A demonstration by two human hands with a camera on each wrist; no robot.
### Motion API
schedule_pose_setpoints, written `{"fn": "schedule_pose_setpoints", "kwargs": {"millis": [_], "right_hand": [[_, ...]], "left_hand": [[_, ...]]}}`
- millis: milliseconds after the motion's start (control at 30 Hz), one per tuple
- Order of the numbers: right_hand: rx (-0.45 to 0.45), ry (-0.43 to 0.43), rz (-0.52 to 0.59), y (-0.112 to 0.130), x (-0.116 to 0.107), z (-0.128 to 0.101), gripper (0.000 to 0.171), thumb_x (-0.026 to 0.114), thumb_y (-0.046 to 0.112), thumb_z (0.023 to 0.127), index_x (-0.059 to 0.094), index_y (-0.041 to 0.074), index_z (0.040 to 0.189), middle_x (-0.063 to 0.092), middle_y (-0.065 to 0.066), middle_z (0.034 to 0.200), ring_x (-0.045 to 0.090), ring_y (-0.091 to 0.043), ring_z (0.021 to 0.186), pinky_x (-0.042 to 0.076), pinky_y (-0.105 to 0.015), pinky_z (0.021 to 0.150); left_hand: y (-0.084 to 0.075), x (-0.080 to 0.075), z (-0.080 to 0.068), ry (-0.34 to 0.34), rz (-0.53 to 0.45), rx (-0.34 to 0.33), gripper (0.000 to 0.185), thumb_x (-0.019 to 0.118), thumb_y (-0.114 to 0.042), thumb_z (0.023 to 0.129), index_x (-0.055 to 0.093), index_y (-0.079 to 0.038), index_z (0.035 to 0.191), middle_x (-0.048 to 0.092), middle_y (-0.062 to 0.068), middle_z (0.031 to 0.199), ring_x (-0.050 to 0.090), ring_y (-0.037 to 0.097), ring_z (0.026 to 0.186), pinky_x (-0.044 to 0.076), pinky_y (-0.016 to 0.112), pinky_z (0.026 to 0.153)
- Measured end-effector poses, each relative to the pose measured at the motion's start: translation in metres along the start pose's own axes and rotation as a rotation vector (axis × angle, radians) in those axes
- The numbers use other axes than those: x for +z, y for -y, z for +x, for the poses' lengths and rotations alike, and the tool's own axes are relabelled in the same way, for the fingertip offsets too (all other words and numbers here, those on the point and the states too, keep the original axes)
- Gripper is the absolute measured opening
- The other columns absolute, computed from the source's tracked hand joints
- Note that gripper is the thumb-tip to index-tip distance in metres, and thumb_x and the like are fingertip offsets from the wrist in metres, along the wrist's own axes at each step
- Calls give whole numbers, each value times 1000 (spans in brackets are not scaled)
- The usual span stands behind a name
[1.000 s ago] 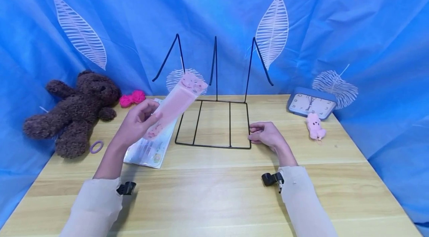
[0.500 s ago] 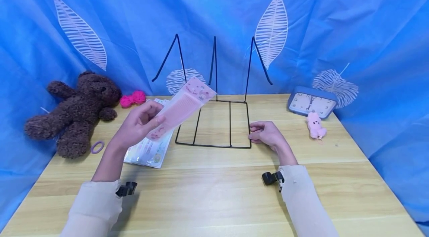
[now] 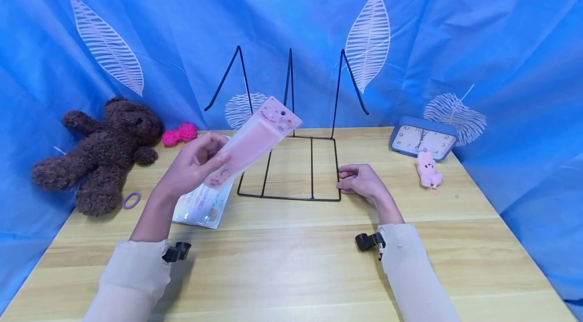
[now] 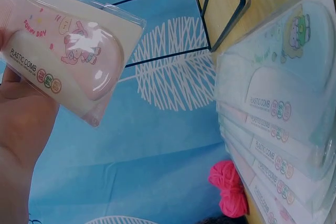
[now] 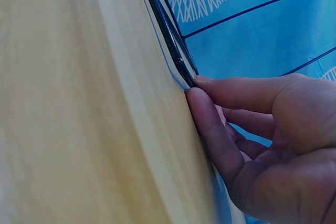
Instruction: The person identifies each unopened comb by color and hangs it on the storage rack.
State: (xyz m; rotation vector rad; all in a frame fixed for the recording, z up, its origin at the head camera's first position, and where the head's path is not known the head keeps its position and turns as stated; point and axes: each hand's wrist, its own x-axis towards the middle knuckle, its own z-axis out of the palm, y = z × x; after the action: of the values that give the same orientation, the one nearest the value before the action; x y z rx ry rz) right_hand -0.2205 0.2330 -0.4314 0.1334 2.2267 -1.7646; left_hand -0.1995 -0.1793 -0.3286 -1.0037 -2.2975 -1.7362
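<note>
The packaged plastic comb (image 3: 252,142) is in the left hand (image 3: 193,162), raised above the worktop (image 3: 291,261); thumb and fingers pinch it toward its near-left end. Its long axis slants from near left to far right, so the header card, with its hanging hole (image 3: 283,113), lies at the far-right end. In the head view that hole appears just below the free end of the middle prong of the black wire rack (image 3: 287,198); whether they are level in depth, I cannot tell. The right hand (image 3: 362,182), to the right of the comb and well apart from it, pinches the right bar of the rack's base between thumb and forefinger. The left hand is the nearer to the middle prong's free end.
</note>
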Motion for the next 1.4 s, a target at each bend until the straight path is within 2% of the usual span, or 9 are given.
{"fn": "schedule_pose_setpoints", "kwargs": {"millis": [333, 667, 800, 1067, 1300, 1400], "right_hand": [[-6, -2, 5, -1, -1, 1, 61, 68, -13, 86, 46, -11, 143, 53, -24, 124, 66, -23, 95, 58, -33, 83], [-4, -4, 15, -1, 0, 2, 60, 68, -14, 87, 46, -12, 143, 53, -24, 123, 66, -21, 93, 59, -33, 83], [-4, -4, 16, 0, 0, 1, 60, 68, -14, 87, 46, -12, 142, 53, -24, 123, 66, -21, 92, 59, -33, 83], [-3, -9, 8, 0, 0, 1, 60, 68, -14, 86, 46, -12, 142, 53, -24, 123, 66, -21, 92, 59, -33, 82], [-3, -4, 3, 3, 2, 2, 61, 68, -15, 86, 46, -12, 143, 53, -24, 123, 66, -22, 92, 59, -33, 82], [-1, -2, -8, 4, 0, 1, 61, 68, -15, 86, 45, -13, 143, 53, -24, 123, 65, -22, 91, 59, -33, 81]], "left_hand": [[3, 3, 3, 5, 5, 5, 14, 56, 5, 100, 57, 6, 114, 69, 8, 102, 63, 21, 84, 52, 27, 73], [5, 6, 6, -31, 36, -38, 15, 57, 1, 102, 58, 7, 115, 68, 13, 107, 65, 19, 89, 54, 26, 75], [6, 11, 12, -53, 65, -79, 14, 59, -5, 102, 61, 5, 111, 65, 15, 108, 64, 20, 92, 55, 26, 78], [10, 24, 23, -75, 108, -158, 17, 63, -13, 102, 64, 2, 109, 67, 16, 105, 64, 24, 87, 53, 27, 72], [18, 37, 34, -122, 134, -197, 18, 66, -16, 100, 60, 0, 108, 71, 16, 108, 67, 23, 97, 50, 33, 79], [20, 43, 40, -120, 129, -193, 18, 66, -16, 100, 60, 0, 106, 70, 16, 107, 67, 24, 98, 49, 37, 78]]}}
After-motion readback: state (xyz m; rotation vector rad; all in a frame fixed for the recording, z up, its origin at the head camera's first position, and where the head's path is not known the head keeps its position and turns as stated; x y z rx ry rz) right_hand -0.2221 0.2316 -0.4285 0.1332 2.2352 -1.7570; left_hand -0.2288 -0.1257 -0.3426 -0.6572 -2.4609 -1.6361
